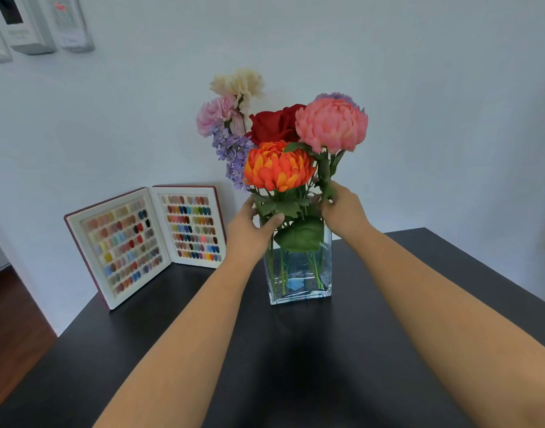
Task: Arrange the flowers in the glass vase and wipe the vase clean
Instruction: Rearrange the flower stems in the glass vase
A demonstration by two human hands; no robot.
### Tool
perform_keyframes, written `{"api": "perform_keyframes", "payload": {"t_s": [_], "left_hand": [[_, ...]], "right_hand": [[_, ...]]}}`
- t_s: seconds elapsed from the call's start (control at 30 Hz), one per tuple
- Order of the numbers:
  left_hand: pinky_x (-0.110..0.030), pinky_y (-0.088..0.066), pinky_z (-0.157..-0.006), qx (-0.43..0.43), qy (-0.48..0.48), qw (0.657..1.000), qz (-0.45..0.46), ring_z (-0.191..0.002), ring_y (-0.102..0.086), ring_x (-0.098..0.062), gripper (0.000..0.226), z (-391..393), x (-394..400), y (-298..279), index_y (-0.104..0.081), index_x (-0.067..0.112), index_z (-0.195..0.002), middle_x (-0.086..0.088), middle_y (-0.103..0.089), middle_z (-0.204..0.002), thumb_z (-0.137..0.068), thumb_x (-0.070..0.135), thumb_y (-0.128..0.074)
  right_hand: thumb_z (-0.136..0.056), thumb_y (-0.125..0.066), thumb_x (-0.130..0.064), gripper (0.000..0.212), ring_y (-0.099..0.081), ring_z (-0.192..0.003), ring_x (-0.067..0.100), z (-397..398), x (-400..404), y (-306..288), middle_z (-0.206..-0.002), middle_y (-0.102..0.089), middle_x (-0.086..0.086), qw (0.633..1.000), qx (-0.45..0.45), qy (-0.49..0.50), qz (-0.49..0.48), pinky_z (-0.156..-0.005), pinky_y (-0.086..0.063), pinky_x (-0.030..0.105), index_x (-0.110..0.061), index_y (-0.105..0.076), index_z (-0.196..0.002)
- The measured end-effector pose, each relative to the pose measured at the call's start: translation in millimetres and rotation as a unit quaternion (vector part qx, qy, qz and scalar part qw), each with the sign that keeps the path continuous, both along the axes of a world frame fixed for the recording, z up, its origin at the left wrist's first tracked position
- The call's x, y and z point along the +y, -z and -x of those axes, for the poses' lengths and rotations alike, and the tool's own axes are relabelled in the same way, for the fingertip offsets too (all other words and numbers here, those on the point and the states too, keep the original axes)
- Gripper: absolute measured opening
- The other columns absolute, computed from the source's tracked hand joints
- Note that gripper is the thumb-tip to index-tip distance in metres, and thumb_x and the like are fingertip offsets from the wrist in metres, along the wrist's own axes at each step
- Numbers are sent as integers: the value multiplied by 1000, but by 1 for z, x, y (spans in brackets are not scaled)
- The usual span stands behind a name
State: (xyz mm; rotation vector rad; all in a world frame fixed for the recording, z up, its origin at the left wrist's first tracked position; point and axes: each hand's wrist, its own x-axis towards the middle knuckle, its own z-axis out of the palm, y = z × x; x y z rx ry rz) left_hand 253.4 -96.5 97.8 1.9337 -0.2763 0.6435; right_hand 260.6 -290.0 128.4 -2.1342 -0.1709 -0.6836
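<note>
At vase [299, 273] rim, left hand [249, 230] gripped stems, right hand [342, 208] pinched pink stem; a tug could tip it.

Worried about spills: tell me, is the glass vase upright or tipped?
Upright: the glass vase stands flat on the black table.

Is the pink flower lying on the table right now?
No, the pink flower stands upright among the others in the glass vase, with the right hand gripping its stem.
</note>
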Motion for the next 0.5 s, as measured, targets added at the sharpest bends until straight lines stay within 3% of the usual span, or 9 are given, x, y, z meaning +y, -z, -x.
{"api": "perform_keyframes", "payload": {"t_s": [0.13, 0.23, 0.33, 0.4, 0.5], "left_hand": [[6, -33, -68, 2, 10, 1000, -16, -92, -53, 9, 49, 2, 6, 0, -61, 22, -126, 22, -63, -100, -83, 43, -73], [7, -34, -64, 17, 17, 1000, -14, -92, -52, 10, 55, 2, 9, 0, -60, 22, -127, 17, -65, -107, -81, 50, -72], [-8, -43, -80, 32, 20, 999, 7, -105, -58, -1, 61, 0, 12, 4, -58, 23, -128, 14, -66, -112, -77, 53, -74], [-26, -46, -90, 39, 9, 999, 13, -107, -56, -8, 65, 0, 14, 8, -54, 25, -130, 13, -65, -113, -76, 54, -75], [-31, -42, -88, 40, -9, 999, 13, -107, -53, -9, 69, 2, 17, 11, -50, 26, -133, 17, -59, -107, -75, 57, -73]], "right_hand": [[-86, -42, -4, 30, -64, -89, 32, -3, -3, -10, -99, -71, 11, 1000, 13, 3, -3, -79, -54, 43, -12, -61, -107], [-88, -43, -4, 25, -64, -90, 29, -2, -3, -11, -97, -72, 8, 1000, 17, -1, -9, -79, -53, 38, -17, -61, -99], [-90, -54, -15, 13, -63, -78, 24, 4, -5, -5, -88, -70, 2, 999, -3, -8, -47, -62, -46, 24, -27, -57, -85], [-88, -61, -22, 8, -63, -75, 16, 8, -9, 3, -89, -68, -1, 997, -1, -17, -78, -60, -42, 21, -26, -59, -95], [-89, -64, -28, 29, -61, -80, 8, 15, -15, 20, -101, -65, -2, 993, 24, -26, -109, -67, -42, 21, -24, -58, -117]]}}
